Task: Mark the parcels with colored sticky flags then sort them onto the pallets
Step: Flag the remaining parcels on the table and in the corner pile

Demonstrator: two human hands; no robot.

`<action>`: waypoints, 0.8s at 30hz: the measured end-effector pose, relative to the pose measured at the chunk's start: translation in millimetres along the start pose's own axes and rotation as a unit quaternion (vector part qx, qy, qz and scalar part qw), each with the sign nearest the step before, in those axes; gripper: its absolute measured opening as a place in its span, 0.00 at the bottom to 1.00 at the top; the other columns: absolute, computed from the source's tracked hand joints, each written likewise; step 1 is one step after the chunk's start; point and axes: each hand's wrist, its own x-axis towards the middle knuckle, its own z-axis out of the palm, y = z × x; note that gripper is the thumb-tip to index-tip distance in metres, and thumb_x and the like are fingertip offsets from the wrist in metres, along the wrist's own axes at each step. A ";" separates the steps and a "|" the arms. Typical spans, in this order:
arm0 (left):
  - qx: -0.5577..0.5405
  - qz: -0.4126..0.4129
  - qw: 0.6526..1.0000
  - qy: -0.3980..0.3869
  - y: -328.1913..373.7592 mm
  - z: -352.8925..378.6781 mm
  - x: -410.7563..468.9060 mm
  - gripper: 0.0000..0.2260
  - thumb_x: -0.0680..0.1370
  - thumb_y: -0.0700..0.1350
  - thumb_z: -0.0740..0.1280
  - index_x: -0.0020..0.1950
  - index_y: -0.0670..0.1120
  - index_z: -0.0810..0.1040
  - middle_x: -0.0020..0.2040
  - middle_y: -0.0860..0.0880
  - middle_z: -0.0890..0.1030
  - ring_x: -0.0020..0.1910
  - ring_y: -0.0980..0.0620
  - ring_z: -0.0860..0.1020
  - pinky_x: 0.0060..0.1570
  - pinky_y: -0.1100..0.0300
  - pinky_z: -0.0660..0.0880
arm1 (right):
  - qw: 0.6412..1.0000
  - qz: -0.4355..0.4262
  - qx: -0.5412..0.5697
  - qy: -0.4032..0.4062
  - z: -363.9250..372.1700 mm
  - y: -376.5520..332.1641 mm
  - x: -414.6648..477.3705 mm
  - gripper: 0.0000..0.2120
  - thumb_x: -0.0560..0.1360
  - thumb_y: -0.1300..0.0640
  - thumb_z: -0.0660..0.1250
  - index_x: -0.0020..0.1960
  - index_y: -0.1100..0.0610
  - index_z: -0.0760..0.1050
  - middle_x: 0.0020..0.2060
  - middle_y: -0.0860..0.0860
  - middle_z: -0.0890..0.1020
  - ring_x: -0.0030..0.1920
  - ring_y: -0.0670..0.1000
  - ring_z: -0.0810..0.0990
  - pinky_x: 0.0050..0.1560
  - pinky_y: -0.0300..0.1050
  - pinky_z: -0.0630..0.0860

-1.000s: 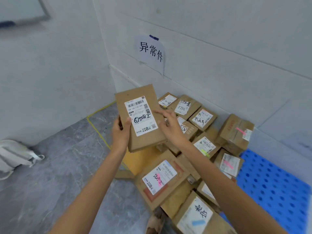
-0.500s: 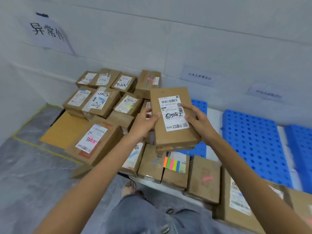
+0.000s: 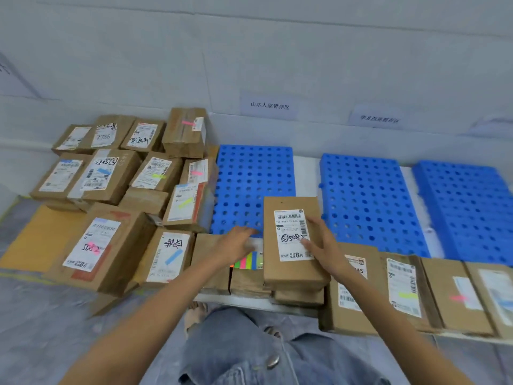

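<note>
At blue pallet's [image 3: 249,176] near edge | parcel [image 3: 290,234]: likely light, stiff carton, grip long edges | right hand [image 3: 322,245] flat on it | left hand [image 3: 237,244] loose, empty, over sticky flags [image 3: 248,263]

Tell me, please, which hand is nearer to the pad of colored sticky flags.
Left. The left hand reaches just over the sticky flags pad's upper-left edge; the right hand lies on the labelled parcel beside the pad, to its right.
</note>
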 end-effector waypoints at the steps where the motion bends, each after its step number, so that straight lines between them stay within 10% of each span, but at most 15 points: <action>1: 0.054 -0.018 0.998 0.000 -7.1 7.3 1.1 0.24 0.77 0.49 0.66 0.71 0.44 0.67 0.67 0.45 0.71 0.67 0.46 0.68 0.63 0.52 0.68 | 1.000 -0.005 -0.007 0.001 1.3 2.5 -1.2 0.24 0.77 0.53 0.65 0.66 0.35 0.60 0.67 0.45 0.69 0.66 0.50 0.70 0.65 0.58 0.70; 9: 0.156 -0.047 0.986 0.030 -32.8 29.6 11.9 0.23 0.75 0.47 0.69 0.69 0.47 0.68 0.64 0.48 0.71 0.65 0.48 0.66 0.60 0.56 0.64 | 1.000 0.000 -0.019 0.009 -1.0 4.0 -3.3 0.26 0.77 0.57 0.64 0.68 0.37 0.59 0.65 0.43 0.67 0.67 0.48 0.66 0.68 0.54 0.66; 13: -0.016 -0.068 0.990 0.124 -36.5 12.9 16.7 0.08 0.74 0.43 0.71 0.52 0.45 0.78 0.51 0.47 0.78 0.53 0.47 0.75 0.50 0.57 0.71 | 0.997 -0.022 -0.065 0.028 4.3 5.8 -4.8 0.27 0.77 0.56 0.65 0.72 0.45 0.58 0.68 0.46 0.67 0.69 0.48 0.65 0.70 0.48 0.63; 16: -0.265 -0.136 0.929 0.219 -22.0 -16.7 15.7 0.04 0.74 0.40 0.71 0.40 0.46 0.78 0.41 0.47 0.79 0.42 0.50 0.76 0.43 0.55 0.73 | 0.991 -0.030 -0.122 0.050 5.6 3.3 -6.3 0.26 0.78 0.54 0.63 0.72 0.45 0.58 0.72 0.51 0.60 0.73 0.51 0.58 0.69 0.45 0.59; 24: -0.455 -0.026 0.883 0.109 59.4 -93.9 -15.4 0.07 0.76 0.43 0.69 0.53 0.42 0.79 0.40 0.46 0.82 0.34 0.56 0.78 0.31 0.68 0.74 | 0.945 -0.251 -0.165 0.134 -13.9 -72.5 -1.1 0.17 0.78 0.52 0.61 0.66 0.49 0.70 0.65 0.46 0.69 0.65 0.39 0.63 0.65 0.25 0.55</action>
